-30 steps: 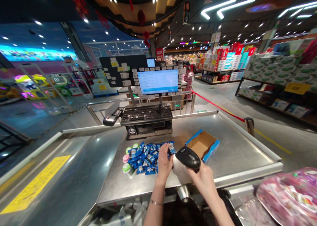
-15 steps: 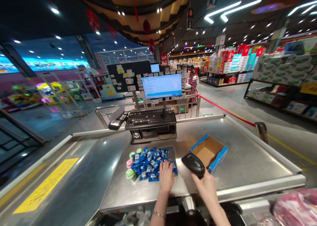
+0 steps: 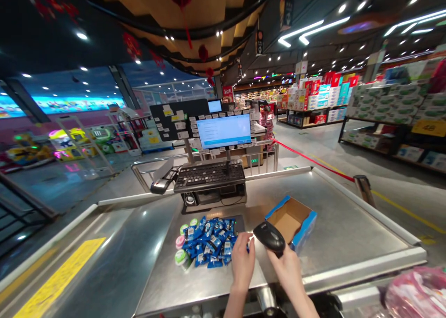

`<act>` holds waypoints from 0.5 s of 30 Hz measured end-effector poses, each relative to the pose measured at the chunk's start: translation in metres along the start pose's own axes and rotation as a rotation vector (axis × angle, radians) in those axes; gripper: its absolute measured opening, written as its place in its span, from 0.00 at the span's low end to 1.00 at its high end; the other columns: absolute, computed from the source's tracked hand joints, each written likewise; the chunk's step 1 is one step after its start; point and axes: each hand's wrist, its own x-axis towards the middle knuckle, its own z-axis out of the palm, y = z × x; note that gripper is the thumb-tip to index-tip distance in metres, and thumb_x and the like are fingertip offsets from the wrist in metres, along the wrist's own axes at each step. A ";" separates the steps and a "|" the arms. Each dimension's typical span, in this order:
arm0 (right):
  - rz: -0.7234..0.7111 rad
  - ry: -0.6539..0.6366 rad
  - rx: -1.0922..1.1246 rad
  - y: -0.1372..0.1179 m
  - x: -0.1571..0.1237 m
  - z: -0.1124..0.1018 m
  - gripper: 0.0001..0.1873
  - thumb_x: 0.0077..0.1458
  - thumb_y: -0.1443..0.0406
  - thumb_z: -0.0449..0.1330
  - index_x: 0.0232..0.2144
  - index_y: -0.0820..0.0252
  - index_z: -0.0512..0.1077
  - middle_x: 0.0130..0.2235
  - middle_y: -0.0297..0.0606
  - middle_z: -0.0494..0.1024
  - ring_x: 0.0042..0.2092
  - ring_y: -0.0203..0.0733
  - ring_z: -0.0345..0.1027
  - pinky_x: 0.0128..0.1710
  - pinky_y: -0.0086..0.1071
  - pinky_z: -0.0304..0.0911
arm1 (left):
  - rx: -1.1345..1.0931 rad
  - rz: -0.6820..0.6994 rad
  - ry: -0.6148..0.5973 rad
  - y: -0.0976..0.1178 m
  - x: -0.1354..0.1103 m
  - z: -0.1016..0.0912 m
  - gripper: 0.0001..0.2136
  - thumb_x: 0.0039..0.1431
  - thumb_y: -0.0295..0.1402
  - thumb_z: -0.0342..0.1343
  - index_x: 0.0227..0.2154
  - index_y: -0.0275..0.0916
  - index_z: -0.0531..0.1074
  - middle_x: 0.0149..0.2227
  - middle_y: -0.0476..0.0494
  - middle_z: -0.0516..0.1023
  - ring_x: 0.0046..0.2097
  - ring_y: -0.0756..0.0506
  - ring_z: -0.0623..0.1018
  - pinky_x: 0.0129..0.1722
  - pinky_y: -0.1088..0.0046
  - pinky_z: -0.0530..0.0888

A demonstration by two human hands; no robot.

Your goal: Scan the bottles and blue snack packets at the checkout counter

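My right hand (image 3: 287, 267) is wrapped round the handle of a black barcode scanner (image 3: 269, 236), its head tilted toward my left hand. My left hand (image 3: 243, 257) is curled at the right edge of a heap of small blue snack packets (image 3: 211, 239). A bit of blue packet shows between its fingers and thumb; the rest is hidden by the hand. Several small round tubs with green or pink lids, such as a green-lidded tub (image 3: 181, 258), stand along the heap's left side. An open cardboard box with blue edges (image 3: 291, 218) lies just beyond the scanner.
A keyboard (image 3: 210, 175) on a stand and a lit monitor (image 3: 223, 130) are behind the heap. A card terminal (image 3: 163, 181) sits left of the keyboard. The metal counter (image 3: 348, 229) has raised edges. A pink bag (image 3: 416, 292) is at lower right.
My left hand has moved right, off the heap's top, and its fingers have curled in near the scanner. The scanner stays in my right hand. The camera view has tilted up slightly.
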 end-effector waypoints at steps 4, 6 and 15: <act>-0.001 0.045 -0.028 0.000 0.000 -0.017 0.21 0.53 0.51 0.52 0.35 0.61 0.75 0.31 0.45 0.81 0.36 0.51 0.76 0.33 0.35 0.68 | -0.075 0.007 -0.017 0.025 0.002 0.010 0.09 0.60 0.33 0.48 0.32 0.42 0.73 0.34 0.45 0.75 0.37 0.45 0.74 0.37 0.70 0.69; 0.016 0.059 -0.040 0.005 0.001 -0.028 0.22 0.53 0.51 0.52 0.37 0.62 0.74 0.32 0.45 0.81 0.36 0.51 0.76 0.34 0.35 0.67 | -0.101 0.019 -0.034 0.034 0.003 0.018 0.08 0.59 0.33 0.49 0.32 0.42 0.74 0.33 0.45 0.75 0.36 0.46 0.74 0.37 0.72 0.69; 0.120 0.136 -0.067 0.048 0.011 -0.064 0.23 0.50 0.51 0.54 0.37 0.63 0.75 0.34 0.45 0.81 0.39 0.51 0.75 0.39 0.36 0.67 | -0.057 0.038 -0.101 0.040 -0.005 0.054 0.11 0.61 0.35 0.46 0.35 0.40 0.73 0.35 0.46 0.76 0.38 0.48 0.75 0.38 0.74 0.70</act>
